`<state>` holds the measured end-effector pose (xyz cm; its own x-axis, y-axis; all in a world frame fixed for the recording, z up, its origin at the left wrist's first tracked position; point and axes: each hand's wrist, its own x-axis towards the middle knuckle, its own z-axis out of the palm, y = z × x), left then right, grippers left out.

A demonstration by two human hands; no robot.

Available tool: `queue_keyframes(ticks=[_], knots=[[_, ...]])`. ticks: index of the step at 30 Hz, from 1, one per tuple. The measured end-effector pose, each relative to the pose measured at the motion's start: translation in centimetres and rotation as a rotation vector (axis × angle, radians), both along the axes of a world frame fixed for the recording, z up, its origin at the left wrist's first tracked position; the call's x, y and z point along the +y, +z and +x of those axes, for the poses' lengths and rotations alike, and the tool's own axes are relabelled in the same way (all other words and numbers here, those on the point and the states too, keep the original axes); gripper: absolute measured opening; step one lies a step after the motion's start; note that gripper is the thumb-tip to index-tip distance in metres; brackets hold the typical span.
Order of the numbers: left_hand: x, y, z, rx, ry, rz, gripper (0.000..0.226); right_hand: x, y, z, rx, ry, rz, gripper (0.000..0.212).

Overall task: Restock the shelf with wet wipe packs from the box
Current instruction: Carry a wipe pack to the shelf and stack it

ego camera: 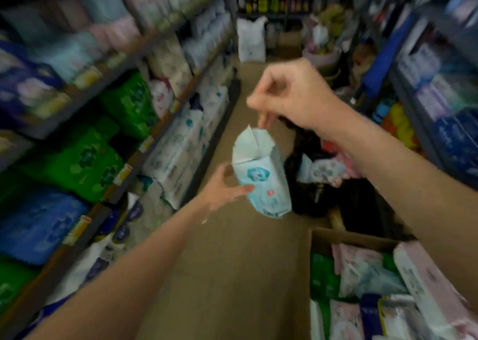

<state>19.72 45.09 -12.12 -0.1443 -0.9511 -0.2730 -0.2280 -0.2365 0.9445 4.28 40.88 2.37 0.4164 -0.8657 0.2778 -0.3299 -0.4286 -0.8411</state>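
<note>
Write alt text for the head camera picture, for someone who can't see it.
Two hands hold a pale blue wet wipe pack over a shop aisle: right hand pinches its top, left hand its side. Stocked shelves left, open cardboard box lower right.

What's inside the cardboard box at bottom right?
The cardboard box holds soft packs lying loosely: pink-and-white packs, a green one and a dark blue one. Anything underneath that top layer is covered, and blur hides the labels.

Bare aisle floor open ahead, packed shelf left, full box lower right.
</note>
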Motion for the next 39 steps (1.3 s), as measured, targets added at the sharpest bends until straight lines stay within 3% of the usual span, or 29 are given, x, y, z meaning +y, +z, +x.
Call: queue_keyframes(ticks=[2, 4, 5, 8, 10, 11, 15, 17, 19, 23, 28, 30, 31, 33, 36, 39], knots=[[1.9, 0.0, 3.7, -0.061, -0.014, -0.031, 0.045, -0.3, 1.7, 3.9, 0.053, -0.181, -0.122, 0.022], [4.5, -2.1, 5.3, -0.228, -0.317, 0.077, 0.044, -0.2, -1.6, 5.6, 0.231, -0.366, -0.074, 0.024], [5.9, -4.1, 6.6, -0.214, -0.367, 0.137, 0.043, 0.4, -4.4, 6.4, 0.348, -0.377, 0.007, 0.028], [8.5, -7.4, 12.0, -0.167, -0.159, 0.169, 0.031, 2.6, -10.8, 9.6, 0.653, -0.264, 0.184, 0.028], [8.3, -8.0, 15.5, -0.25, 0.1, 0.195, 0.016, 3.5, -12.5, 11.7, 0.723, -0.21, 0.215, 0.019], [7.8, -8.2, 16.7, -0.337, 0.173, 0.167, 0.019, 3.6, -13.3, 12.4, 0.742, -0.178, 0.222, 0.017], [6.8, -8.9, 18.9, -0.457, 0.177, 0.192, 0.029, 3.6, -16.2, 14.1, 0.816, -0.082, 0.286, 0.024], [6.5, -9.1, 19.1, -0.494, 0.164, 0.206, 0.031, 3.1, -17.6, 14.8, 0.832, -0.034, 0.305, 0.015], [5.7, -10.0, 19.1, -0.489, 0.169, 0.224, 0.031, 2.5, -19.2, 15.1, 0.842, 0.021, 0.353, 0.008], [4.5, -13.2, 18.7, -0.469, 0.181, 0.228, 0.03, 1.6, -23.6, 14.7, 0.842, 0.01, 0.411, 0.015], [1.7, -24.9, 20.3, -0.493, 0.259, 0.254, 0.033, 0.2, -39.8, 16.3, 0.918, -0.009, 0.58, 0.025], [-0.1, -31.7, 21.0, -0.499, 0.257, 0.251, 0.034, -0.4, -48.2, 17.5, 0.93, 0.041, 0.641, 0.012], [-0.8, -35.1, 21.3, -0.516, 0.229, 0.247, 0.035, -0.9, -52.7, 18.2, 0.953, 0.06, 0.632, 0.024], [-1.9, -42.5, 22.2, -0.556, 0.177, 0.25, 0.036, -1.6, -60.9, 19.5, 1.01, 0.14, 0.54, 0.052], [-2.3, -52.7, 23.7, -0.581, 0.131, 0.274, 0.03, -2.2, -72.1, 21.7, 1.062, 0.196, 0.396, 0.041], [-1.6, -60.9, 24.3, -0.603, 0.064, 0.319, 0.026, -0.7, -81.1, 23.6, 1.301, 0.397, 0.218, 0.039]])
